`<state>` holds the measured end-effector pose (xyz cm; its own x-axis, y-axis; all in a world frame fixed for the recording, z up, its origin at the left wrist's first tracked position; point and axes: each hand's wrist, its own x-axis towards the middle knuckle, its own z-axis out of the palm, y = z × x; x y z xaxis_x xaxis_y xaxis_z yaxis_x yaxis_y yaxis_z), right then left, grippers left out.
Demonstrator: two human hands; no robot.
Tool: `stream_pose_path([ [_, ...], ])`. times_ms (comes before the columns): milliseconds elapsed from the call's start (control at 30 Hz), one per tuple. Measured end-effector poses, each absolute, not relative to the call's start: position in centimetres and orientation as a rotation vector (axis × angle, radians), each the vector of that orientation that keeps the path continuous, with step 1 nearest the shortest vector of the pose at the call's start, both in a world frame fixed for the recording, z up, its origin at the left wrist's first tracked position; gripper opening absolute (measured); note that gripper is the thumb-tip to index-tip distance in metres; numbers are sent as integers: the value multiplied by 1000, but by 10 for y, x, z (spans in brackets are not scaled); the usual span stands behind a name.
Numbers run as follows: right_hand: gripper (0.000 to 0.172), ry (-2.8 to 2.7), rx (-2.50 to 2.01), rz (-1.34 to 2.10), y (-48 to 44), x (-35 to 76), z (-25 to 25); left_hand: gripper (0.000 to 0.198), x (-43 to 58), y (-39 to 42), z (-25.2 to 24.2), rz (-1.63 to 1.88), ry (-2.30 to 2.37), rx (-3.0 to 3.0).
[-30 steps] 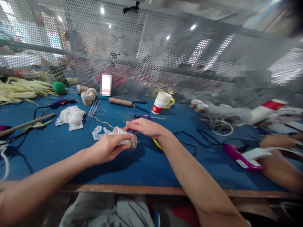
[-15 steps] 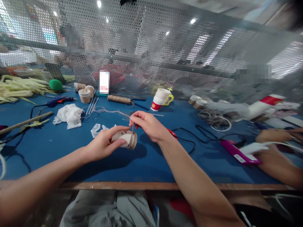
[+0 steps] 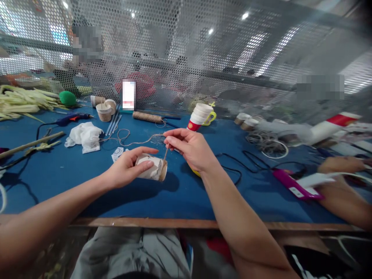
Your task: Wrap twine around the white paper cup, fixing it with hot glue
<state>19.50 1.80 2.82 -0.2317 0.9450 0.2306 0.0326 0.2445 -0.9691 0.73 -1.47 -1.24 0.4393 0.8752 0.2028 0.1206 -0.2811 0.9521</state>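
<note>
My left hand (image 3: pixel 128 166) grips a paper cup (image 3: pixel 151 167) on its side above the blue table, fingers over the top and thumb along the near wall. Brown twine is wound round the cup's right end. Pinched in my right hand (image 3: pixel 187 147), just up and right of the cup, is the twine (image 3: pixel 166 152), pulled taut from that end. Its slack part loops leftward over the table toward a crumpled white cloth (image 3: pixel 84 136). Behind my hands lies a spool of twine (image 3: pixel 147 117). A stack of paper cups (image 3: pixel 200 116) stands beyond my right hand.
Twine-wrapped cups (image 3: pixel 104 111), glue sticks (image 3: pixel 114 124) and a glue gun (image 3: pixel 71 120) sit at back left. Black cable runs right toward a purple power strip (image 3: pixel 296 185), beside another person's arm (image 3: pixel 343 197). Perforated metal sheeting (image 3: pixel 174 50) rises behind the table.
My right hand has moved slightly up and right, drawing the twine away from the cup's end. The cup stays in my left hand. The view has shifted a little.
</note>
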Motion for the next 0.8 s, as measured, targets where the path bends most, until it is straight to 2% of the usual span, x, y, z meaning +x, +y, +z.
stream_pose_path([
  [467,12,-1573,-1014,1177,20,192,22,26,4,-20,-10,1068,772,1975],
  [800,10,-1584,-1069,1245,18,188,22,22,1,-21,-10,1117,718,2122],
])
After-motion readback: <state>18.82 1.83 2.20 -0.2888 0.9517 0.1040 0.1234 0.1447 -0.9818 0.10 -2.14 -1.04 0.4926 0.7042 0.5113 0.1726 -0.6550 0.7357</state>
